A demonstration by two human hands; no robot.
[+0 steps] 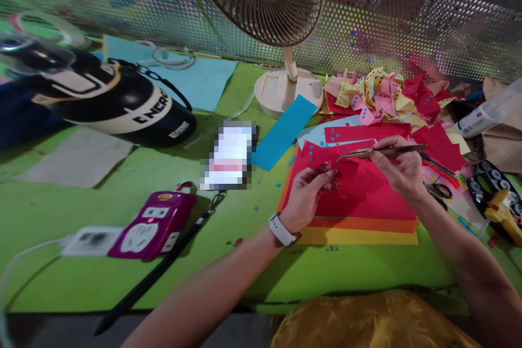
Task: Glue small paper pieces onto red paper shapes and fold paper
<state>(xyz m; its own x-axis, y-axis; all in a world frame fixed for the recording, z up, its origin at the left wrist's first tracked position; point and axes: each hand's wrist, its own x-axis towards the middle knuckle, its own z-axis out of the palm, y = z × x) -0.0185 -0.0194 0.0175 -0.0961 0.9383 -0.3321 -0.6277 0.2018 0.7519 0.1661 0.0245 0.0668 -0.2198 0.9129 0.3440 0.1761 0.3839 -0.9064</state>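
My right hand (397, 166) grips a pair of tweezers (389, 151), their tips pointing left toward my other hand. My left hand (312, 190), with a white watch band at its wrist, is closed in a pinch at the edge of a red paper piece (316, 153) dotted with small blue bits. The tweezer tips are at that piece, but whether they grip anything is too small to tell. Both hands are over a stack of red sheets (367, 196), with orange and yellow sheets (367, 235) showing beneath.
A fan (289, 92) stands behind, beside a heap of folded paper scraps (383, 95). A blue strip (285, 133), a phone (230, 152), a purple power adapter (153, 225) and a black bottle (134, 106) lie left. Scissors (438, 190) and a glue gun (508, 209) are right.
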